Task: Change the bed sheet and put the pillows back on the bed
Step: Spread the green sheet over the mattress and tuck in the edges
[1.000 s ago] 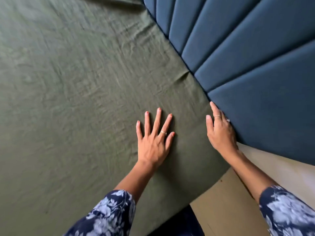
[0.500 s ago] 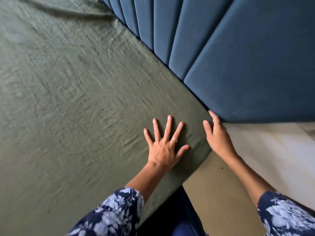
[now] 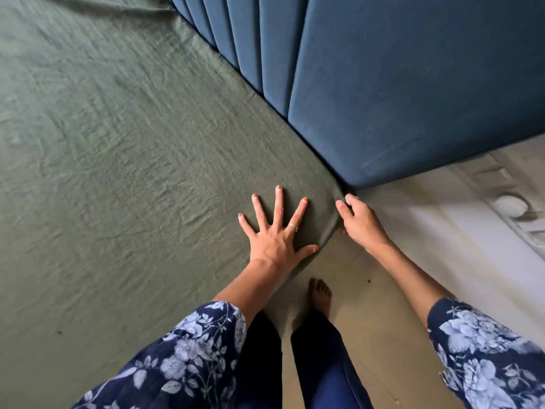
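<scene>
- Green bed sheet (image 3: 124,160): spread over the mattress, filling the left and centre of the view; lightly wrinkled, pulled over the rounded near corner of the bed next to the headboard.
- Blue headboard (image 3: 398,84): padded, with vertical channels, standing along the sheet's far edge; lower end meeting the bed corner.
- Left hand (image 3: 278,239): pressed flat on the sheet near the corner, fingers (image 3: 278,202) splayed wide and released (grasping nothing); thin ring on one finger, orange nail polish.
- Right hand (image 3: 358,221): at the corner's side, just beside the headboard's lower end, fingers curled against the hanging edge of the sheet (whether cloth is actually pinched cannot be told, as the fingertips are hidden); ring visible on one finger.
- Sleeves (image 3: 188,358): dark blue with a pale floral print, on both forearms.
- Legs in dark trousers (image 3: 321,361), one bare foot (image 3: 320,295) on the beige floor (image 3: 380,320) close to the bed corner.
- Pale wall or panel (image 3: 460,231) to the right of the floor; details blurred.
- Pillows: out of view.
</scene>
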